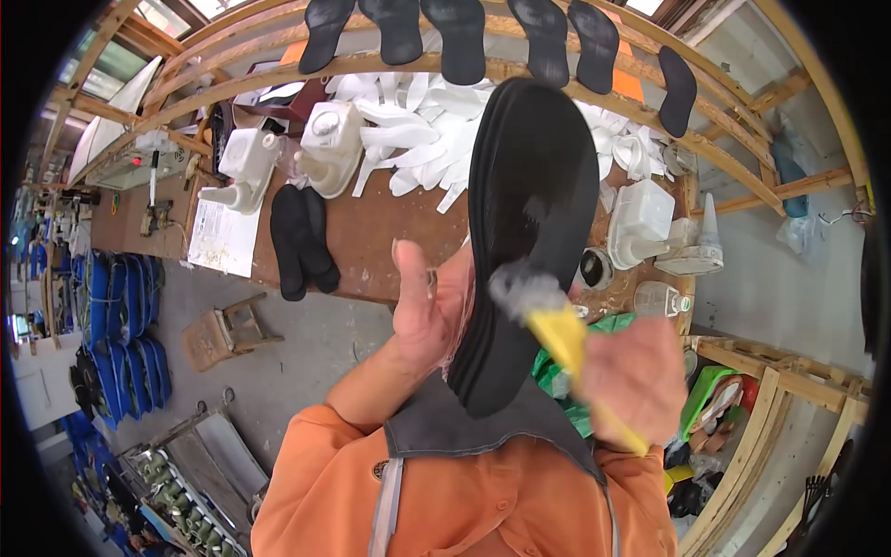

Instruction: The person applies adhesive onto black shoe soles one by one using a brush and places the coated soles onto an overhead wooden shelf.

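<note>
A black shoe sole (538, 186) stands nearly upright in front of my chest, its broad face towards the camera. My left hand (434, 302) supports it from behind and at its left edge, thumb raised and apart. My right hand (636, 381), blurred by motion, grips a brush with a yellow handle (561, 348). The pale bristles (527, 290) touch or nearly touch the lower middle of the sole. A wet-looking shine covers part of the sole above them.
Black soles (459, 42) lie on a wooden rack (408, 65) above the brown workbench (371, 241). White cut pieces (418, 139), plastic containers (332, 144) and a pair of black soles (302, 241) are on the bench. An open round pot (595, 268) stands right of the sole.
</note>
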The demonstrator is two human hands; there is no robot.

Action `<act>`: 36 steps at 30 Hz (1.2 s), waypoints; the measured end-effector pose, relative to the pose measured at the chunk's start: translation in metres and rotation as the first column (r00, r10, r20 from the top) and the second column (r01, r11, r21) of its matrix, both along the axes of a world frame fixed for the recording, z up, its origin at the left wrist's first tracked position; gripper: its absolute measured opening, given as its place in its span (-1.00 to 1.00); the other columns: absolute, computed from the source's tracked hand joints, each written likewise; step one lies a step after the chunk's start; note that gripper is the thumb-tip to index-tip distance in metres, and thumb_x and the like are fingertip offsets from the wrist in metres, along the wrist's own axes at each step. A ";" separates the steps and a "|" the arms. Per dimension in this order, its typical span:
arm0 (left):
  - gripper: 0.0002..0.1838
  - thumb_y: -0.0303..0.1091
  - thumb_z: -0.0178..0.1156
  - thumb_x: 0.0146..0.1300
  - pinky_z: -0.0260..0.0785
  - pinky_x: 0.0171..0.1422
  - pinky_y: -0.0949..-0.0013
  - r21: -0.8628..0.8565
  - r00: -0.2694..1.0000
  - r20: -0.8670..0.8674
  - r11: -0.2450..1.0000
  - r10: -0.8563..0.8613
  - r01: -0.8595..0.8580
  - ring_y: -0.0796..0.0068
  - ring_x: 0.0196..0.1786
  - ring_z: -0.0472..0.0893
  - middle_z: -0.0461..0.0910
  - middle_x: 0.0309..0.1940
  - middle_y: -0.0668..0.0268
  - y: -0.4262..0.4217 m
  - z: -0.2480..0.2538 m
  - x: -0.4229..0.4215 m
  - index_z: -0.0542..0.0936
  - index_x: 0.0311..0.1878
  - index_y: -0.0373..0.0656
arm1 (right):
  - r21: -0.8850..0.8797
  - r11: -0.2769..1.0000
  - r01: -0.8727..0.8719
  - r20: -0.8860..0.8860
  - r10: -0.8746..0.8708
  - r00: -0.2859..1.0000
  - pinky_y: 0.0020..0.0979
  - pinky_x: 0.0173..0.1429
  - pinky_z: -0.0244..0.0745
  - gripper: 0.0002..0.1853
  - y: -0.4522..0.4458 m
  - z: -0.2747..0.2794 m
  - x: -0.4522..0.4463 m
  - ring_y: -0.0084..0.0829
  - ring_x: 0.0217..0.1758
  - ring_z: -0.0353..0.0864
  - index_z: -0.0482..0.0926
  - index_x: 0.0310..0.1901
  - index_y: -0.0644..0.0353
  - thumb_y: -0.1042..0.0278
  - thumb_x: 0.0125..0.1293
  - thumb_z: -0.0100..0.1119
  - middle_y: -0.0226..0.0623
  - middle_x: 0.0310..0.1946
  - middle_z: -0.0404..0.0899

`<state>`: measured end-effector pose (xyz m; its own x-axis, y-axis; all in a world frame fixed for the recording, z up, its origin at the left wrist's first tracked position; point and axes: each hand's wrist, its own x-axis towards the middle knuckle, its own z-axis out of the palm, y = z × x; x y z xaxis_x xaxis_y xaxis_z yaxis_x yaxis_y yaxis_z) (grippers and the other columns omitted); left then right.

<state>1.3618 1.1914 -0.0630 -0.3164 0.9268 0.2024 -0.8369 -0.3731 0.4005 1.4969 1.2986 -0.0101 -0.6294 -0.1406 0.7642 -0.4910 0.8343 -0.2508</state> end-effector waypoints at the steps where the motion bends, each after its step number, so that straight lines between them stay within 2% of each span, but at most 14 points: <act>1: 0.02 0.53 -0.37 0.18 0.24 0.33 0.11 -0.009 1.000 -0.024 1.000 0.020 -0.020 0.09 0.24 0.43 0.27 0.32 0.08 0.000 0.001 0.000 0.03 0.44 -0.19 | -0.017 1.000 0.003 -0.003 -0.003 1.000 -0.55 -0.40 0.26 -0.88 -0.001 -0.002 0.001 -0.55 -0.45 0.45 0.70 -0.32 0.06 0.43 0.06 0.28 -0.33 -0.31 0.67; 4: -0.07 0.43 -0.28 0.27 0.27 0.31 0.12 -0.031 0.995 -0.068 0.997 0.067 -0.069 0.09 0.23 0.44 0.29 0.30 0.06 -0.001 0.003 -0.002 0.05 0.43 -0.19 | -0.056 0.998 0.000 -0.006 -0.001 1.000 -0.55 -0.41 0.25 -0.88 -0.003 -0.005 0.004 -0.56 -0.45 0.45 0.70 -0.32 0.06 0.43 0.06 0.29 -0.33 -0.31 0.67; 8: -0.35 0.08 -0.14 0.41 0.40 0.17 0.24 -0.147 0.985 -0.085 0.976 0.152 -0.163 0.13 0.14 0.51 0.36 0.23 0.02 -0.006 0.009 -0.002 0.13 0.37 -0.19 | -0.143 0.989 0.026 0.024 -0.023 0.999 -0.56 -0.43 0.23 -0.87 -0.003 -0.007 0.007 -0.57 -0.47 0.44 0.70 -0.31 0.05 0.44 0.06 0.30 -0.34 -0.32 0.67; 9: -0.35 0.08 -0.14 0.41 0.40 0.17 0.24 -0.150 0.984 -0.083 0.975 0.155 -0.166 0.13 0.14 0.51 0.36 0.23 0.02 -0.006 0.012 -0.003 0.13 0.37 -0.19 | -0.146 0.989 0.022 0.027 -0.019 0.999 -0.56 -0.43 0.23 -0.87 -0.002 -0.006 0.006 -0.57 -0.47 0.44 0.70 -0.31 0.05 0.44 0.06 0.30 -0.34 -0.32 0.67; 13: -0.50 -0.16 -0.08 0.44 0.47 0.03 0.36 -0.139 0.966 -0.089 0.957 0.243 -0.254 0.18 0.03 0.58 0.45 0.12 -0.03 -0.006 0.017 -0.007 0.16 0.33 -0.21 | -0.166 0.985 0.054 0.046 -0.047 0.998 -0.57 -0.45 0.22 -0.87 -0.002 -0.001 0.007 -0.57 -0.50 0.42 0.70 -0.31 0.06 0.44 0.05 0.32 -0.37 -0.35 0.66; 14: -0.50 -0.16 -0.08 0.44 0.47 0.03 0.36 -0.139 0.965 -0.089 0.956 0.247 -0.258 0.18 0.03 0.58 0.45 0.12 -0.03 -0.005 0.017 -0.009 0.16 0.33 -0.21 | -0.166 0.985 0.050 0.046 -0.043 0.998 -0.57 -0.45 0.22 -0.87 -0.002 -0.002 0.005 -0.57 -0.50 0.42 0.70 -0.31 0.06 0.44 0.05 0.32 -0.37 -0.35 0.66; 18: -0.55 -0.14 -0.13 0.46 0.49 -0.03 0.40 -0.092 0.951 -0.086 0.948 0.297 -0.304 0.24 -0.07 0.62 0.54 0.00 -0.04 -0.002 0.016 -0.013 0.25 0.27 -0.21 | -0.160 0.985 -0.068 -0.229 0.030 0.973 -0.57 -0.46 0.22 -0.86 -0.008 -0.012 0.000 -0.58 -0.54 0.39 0.70 -0.30 0.06 0.44 0.05 0.32 -0.37 -0.38 0.66; 19: -0.55 -0.14 -0.13 0.46 0.49 -0.03 0.40 -0.094 0.952 -0.085 0.949 0.295 -0.302 0.24 -0.07 0.62 0.54 0.00 -0.04 -0.001 0.016 -0.014 0.25 0.27 -0.21 | -0.161 0.985 -0.065 -0.228 0.027 0.973 -0.57 -0.46 0.22 -0.86 -0.009 -0.011 0.002 -0.58 -0.54 0.39 0.70 -0.30 0.06 0.44 0.05 0.32 -0.37 -0.38 0.66; 23: -0.53 -0.06 -0.14 0.45 0.50 -0.03 0.41 -0.115 0.960 -0.060 0.953 0.275 -0.280 0.29 -0.09 0.63 0.57 -0.04 -0.05 -0.001 0.020 -0.024 0.33 0.24 -0.19 | -0.049 0.986 -0.162 -0.011 0.162 0.987 -0.59 -0.48 0.22 -0.86 -0.004 -0.004 0.005 -0.60 -0.57 0.36 0.71 -0.29 0.02 0.44 0.06 0.31 -0.37 -0.39 0.65; 24: -0.53 -0.06 -0.14 0.45 0.50 -0.03 0.41 -0.121 0.958 -0.057 0.951 0.280 -0.285 0.29 -0.09 0.63 0.57 -0.04 -0.05 -0.002 0.020 -0.024 0.33 0.24 -0.19 | -0.054 0.984 -0.167 -0.008 0.167 0.986 -0.59 -0.48 0.22 -0.86 -0.003 -0.003 0.006 -0.60 -0.57 0.36 0.71 -0.29 0.02 0.44 0.06 0.31 -0.37 -0.39 0.65; 28: -0.48 0.03 -0.15 0.44 0.50 -0.03 0.41 -0.151 0.953 -0.020 0.941 0.304 -0.303 0.30 -0.09 0.64 0.58 -0.06 -0.05 -0.001 0.026 -0.026 0.37 0.22 -0.20 | -0.119 0.952 -0.282 -0.176 0.259 0.950 -0.59 -0.49 0.22 -0.86 0.003 0.002 0.014 -0.61 -0.58 0.36 0.71 -0.29 0.01 0.45 0.08 0.29 -0.36 -0.38 0.66; 34: -0.43 0.05 -0.14 0.42 0.49 0.02 0.38 -0.095 0.906 -0.155 0.907 0.394 -0.410 0.27 -0.04 0.63 0.55 0.00 -0.07 0.008 0.029 -0.032 0.33 0.27 -0.21 | -0.069 0.963 -0.260 -0.060 0.256 0.965 -0.59 -0.51 0.20 -0.87 0.019 0.000 0.001 -0.62 -0.60 0.35 0.71 -0.32 0.03 0.47 0.08 0.27 -0.36 -0.38 0.66; 36: -0.38 0.07 -0.18 0.42 0.50 0.01 0.31 -0.031 0.945 0.022 0.945 0.327 -0.327 0.16 -0.04 0.63 0.50 0.02 -0.19 0.006 0.034 -0.032 0.28 0.30 -0.27 | -0.069 0.953 -0.297 -0.116 0.288 0.951 -0.59 -0.53 0.18 -0.87 0.027 0.008 0.000 -0.63 -0.61 0.33 0.71 -0.33 0.04 0.48 0.08 0.26 -0.35 -0.39 0.66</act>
<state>1.3300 1.1978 -0.0291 -0.6080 0.7764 0.1661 -0.6811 -0.6176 0.3934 1.4974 1.3261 -0.0021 -0.4874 -0.2387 0.8399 -0.7369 0.6284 -0.2491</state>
